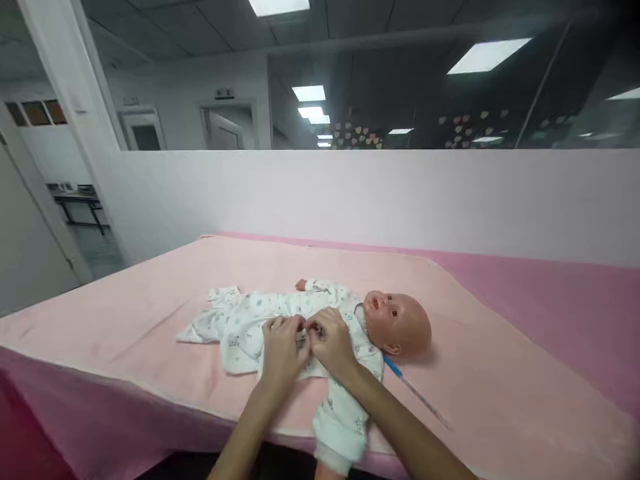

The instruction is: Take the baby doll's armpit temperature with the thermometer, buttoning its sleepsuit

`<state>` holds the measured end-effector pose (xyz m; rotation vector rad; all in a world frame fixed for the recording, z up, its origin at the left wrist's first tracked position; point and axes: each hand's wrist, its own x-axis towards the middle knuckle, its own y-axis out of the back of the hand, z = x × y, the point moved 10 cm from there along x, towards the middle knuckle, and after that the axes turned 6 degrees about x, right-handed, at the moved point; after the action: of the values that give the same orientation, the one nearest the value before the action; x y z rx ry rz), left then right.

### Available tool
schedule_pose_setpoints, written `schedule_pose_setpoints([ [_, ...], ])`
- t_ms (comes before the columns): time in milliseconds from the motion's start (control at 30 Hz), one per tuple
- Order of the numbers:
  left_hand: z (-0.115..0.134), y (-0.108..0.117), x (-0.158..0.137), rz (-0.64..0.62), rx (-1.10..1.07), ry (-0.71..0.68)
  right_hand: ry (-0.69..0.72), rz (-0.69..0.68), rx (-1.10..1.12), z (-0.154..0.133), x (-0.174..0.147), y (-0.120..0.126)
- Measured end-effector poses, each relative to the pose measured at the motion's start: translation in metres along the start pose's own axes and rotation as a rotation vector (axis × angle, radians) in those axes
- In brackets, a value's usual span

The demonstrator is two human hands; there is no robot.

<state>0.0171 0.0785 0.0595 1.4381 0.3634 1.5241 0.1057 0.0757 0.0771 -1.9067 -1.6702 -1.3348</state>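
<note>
Left hand (pixel 284 347) and right hand (pixel 331 339) close together, both pinching outfit (pixel 243 333) front at doll's (pixel 405 325) torso. Doll on its back on peach sheet (pixel 505 373), head right. Blue-ended stick (pixel 416 391) just beside its shoulder. White wall (pixel 375 200) behind, window (pixel 390 87) above.

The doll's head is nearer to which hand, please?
Right: the right hand is on the outfit, toward the doll's head; the left hand, alongside, is farther away.
</note>
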Motion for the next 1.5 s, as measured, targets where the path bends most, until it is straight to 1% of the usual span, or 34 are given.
schedule_pose_setpoints([
  [133,-0.001,0.004,-0.004,0.03,-0.008,-0.007,0.009,0.002,0.016,-0.001,-0.001,0.002],
  [267,-0.005,0.007,-0.008,0.059,-0.09,0.001,0.016,0.013,0.001,-0.001,-0.002,0.004],
  [500,-0.016,0.007,-0.01,0.052,-0.247,0.047,0.035,0.025,-0.014,-0.003,-0.006,0.005],
  [800,-0.029,0.007,-0.012,0.087,-0.407,0.124,0.033,0.022,-0.038,-0.003,-0.009,0.006],
  [933,-0.031,0.007,-0.012,0.072,-0.455,0.119,0.031,0.028,-0.06,-0.002,-0.013,0.007],
  [1233,-0.026,0.011,-0.015,0.091,-0.346,0.068,0.01,0.074,-0.086,0.005,-0.016,0.009],
  [1367,-0.014,0.014,-0.017,0.104,-0.234,0.007,0.004,0.075,-0.121,0.006,-0.017,0.01],
  [1433,-0.011,0.018,-0.019,0.122,-0.163,0.006,0.004,0.073,-0.134,0.006,-0.016,0.01],
  [1500,-0.014,0.021,-0.021,0.155,-0.095,0.043,0.007,0.072,-0.147,0.005,-0.016,0.01],
])
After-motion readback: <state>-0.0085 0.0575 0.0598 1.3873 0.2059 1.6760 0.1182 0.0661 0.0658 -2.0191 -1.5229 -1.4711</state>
